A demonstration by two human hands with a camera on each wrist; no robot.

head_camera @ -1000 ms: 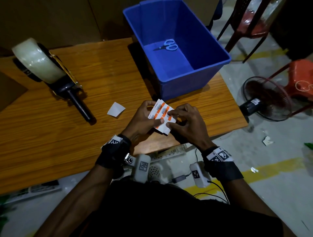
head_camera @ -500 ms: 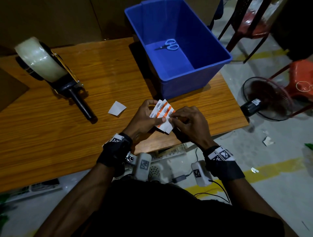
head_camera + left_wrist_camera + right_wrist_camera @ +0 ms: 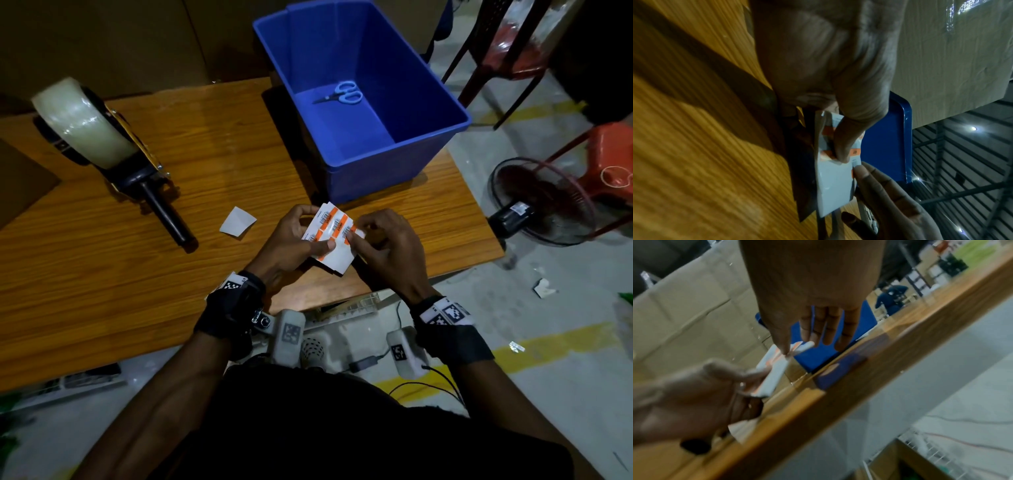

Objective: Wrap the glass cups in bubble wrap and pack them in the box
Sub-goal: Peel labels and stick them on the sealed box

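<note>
head view: left hand holds a stack of sticker sheets above the near edge of the desk, thumb pressed on top, fingers curled under it.
head, right hand: right hand pinches the right edge of the top sheet with thumb and forefinger; the other fingers are loosely bent.
head, box: blue box stands on the far right part of the desk, just beyond the hands; scissors lie on its floor.
head, desk items: tape dispenser at left, small white paper scrap between it and the hands.
head, floor: fan and red stool to the right.
head, cups and wrap: cannot see any.
left wrist view: left hand thumb clamps the stack on an orange stripe; right-hand fingertips touch the stack's edge; blue box just behind.
right wrist view: blurred; right hand thumb tip and forefinger nip a sheet corner, other fingers fairly straight; left hand grips the stack over the desk edge; blue box behind.
</note>
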